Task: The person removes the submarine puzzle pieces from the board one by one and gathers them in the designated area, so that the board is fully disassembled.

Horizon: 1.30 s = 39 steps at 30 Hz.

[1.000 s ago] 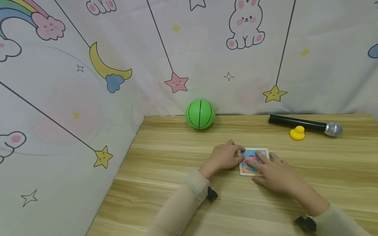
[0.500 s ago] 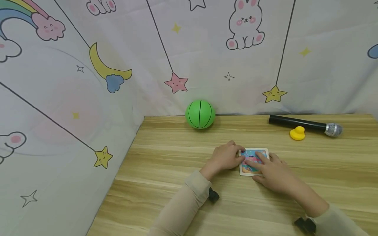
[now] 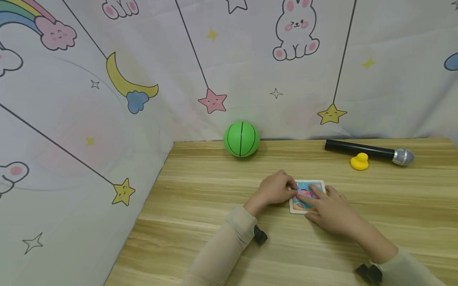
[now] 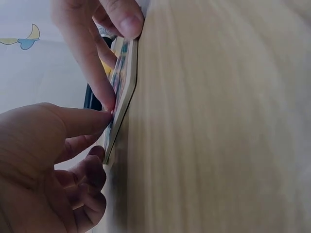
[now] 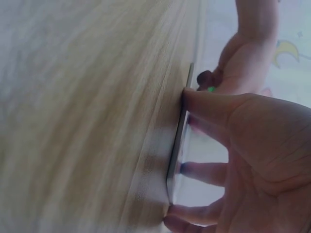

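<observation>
A square, thin picture board [image 3: 299, 205] with a white border and a blue, pink and orange print lies on the wooden table. At its left edge is my left hand [image 3: 273, 188], fingers curled, with thumb tip on the printed face. The left wrist view shows the board's pale edge [image 4: 127, 92] and another finger of that hand by its corner. My right hand [image 3: 334, 208] spreads over the right side, its index and middle fingertips on the print and its thumb at the near edge. Part of the print is hidden under that hand.
A green ball [image 3: 241, 139] stands at the back of the table [image 3: 200, 222]. At the back right lie a black microphone [image 3: 368, 150] with a silver head and a small yellow rubber duck [image 3: 359, 161]. A cartoon-printed cloth [image 3: 250, 71] hangs behind the table.
My left thumb and index fingertips have drawn closer together at the board's left edge, and the left forearm has shifted slightly right. My right hand stays in place on the board.
</observation>
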Tool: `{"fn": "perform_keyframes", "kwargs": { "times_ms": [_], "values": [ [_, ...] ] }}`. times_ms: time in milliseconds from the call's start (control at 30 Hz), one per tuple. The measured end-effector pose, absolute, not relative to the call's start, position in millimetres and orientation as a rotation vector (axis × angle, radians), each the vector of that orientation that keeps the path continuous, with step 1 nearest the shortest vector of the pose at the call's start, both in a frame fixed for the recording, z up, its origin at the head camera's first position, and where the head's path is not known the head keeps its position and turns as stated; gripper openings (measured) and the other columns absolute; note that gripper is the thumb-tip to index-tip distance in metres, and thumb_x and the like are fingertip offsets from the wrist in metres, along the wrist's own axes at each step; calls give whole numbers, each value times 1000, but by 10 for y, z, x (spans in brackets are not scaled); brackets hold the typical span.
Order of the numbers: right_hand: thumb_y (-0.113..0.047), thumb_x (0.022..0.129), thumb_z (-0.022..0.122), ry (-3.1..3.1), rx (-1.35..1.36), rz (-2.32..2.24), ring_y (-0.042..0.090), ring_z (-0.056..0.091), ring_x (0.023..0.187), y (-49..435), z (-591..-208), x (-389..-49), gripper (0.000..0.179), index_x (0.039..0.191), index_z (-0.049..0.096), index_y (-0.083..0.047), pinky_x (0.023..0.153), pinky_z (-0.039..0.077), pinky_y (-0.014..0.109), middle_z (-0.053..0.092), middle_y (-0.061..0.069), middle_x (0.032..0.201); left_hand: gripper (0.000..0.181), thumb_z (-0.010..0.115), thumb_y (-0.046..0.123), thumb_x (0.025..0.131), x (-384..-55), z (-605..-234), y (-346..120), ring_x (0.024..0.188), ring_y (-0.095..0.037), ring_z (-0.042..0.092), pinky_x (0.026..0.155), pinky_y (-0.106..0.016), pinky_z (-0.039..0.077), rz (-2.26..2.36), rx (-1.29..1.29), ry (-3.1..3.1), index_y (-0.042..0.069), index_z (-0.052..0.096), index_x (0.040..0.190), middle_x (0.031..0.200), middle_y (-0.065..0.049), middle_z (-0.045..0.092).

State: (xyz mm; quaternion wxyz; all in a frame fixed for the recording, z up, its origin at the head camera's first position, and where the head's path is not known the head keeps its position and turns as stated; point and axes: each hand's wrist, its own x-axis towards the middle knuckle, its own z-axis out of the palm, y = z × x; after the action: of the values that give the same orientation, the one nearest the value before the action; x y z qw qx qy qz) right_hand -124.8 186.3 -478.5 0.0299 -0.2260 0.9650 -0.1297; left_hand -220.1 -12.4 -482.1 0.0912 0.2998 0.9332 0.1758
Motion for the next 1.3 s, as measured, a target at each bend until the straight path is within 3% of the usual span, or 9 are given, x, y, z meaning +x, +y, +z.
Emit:
{"fn": "perform_keyframes", "kwargs": {
  "times_ms": [200, 467, 1033, 1300],
  "values": [
    [-42, 97, 72, 2994, -712, -385, 66, 45, 125, 1857, -4789, -1248, 54, 148, 61, -24, 90, 43, 77, 48, 27, 151, 27, 73, 41, 97, -2186, -4817, -126, 79, -5, 54, 62, -24, 43, 445, 839, 2840, 25, 74, 119, 104, 7, 58],
    [-42, 98, 72, 2987, -723, -387, 66, 45, 125, 1859, -4798, -1249, 54, 147, 61, -24, 91, 42, 77, 48, 27, 151, 31, 73, 45, 97, -2152, -4774, -124, 77, -6, 57, 61, -26, 46, 329, 869, 2882, 30, 77, 123, 108, 8, 63],
    [-39, 98, 73, 2978, -705, -417, 68, 43, 125, 1856, -4781, -1252, 52, 146, 62, -22, 91, 41, 79, 48, 28, 151, 28, 78, 37, 94, -2241, -4769, -81, 80, -3, 55, 64, -21, 43, 443, 855, 2810, 21, 77, 117, 99, 10, 59],
    [-40, 98, 72, 2967, -696, -408, 69, 42, 126, 1849, -4775, -1251, 53, 147, 62, -22, 93, 40, 79, 47, 29, 151, 28, 80, 36, 93, -2268, -4755, -75, 88, -4, 57, 72, -24, 46, 503, 791, 2776, 21, 76, 117, 104, 9, 61]
  ]
}}
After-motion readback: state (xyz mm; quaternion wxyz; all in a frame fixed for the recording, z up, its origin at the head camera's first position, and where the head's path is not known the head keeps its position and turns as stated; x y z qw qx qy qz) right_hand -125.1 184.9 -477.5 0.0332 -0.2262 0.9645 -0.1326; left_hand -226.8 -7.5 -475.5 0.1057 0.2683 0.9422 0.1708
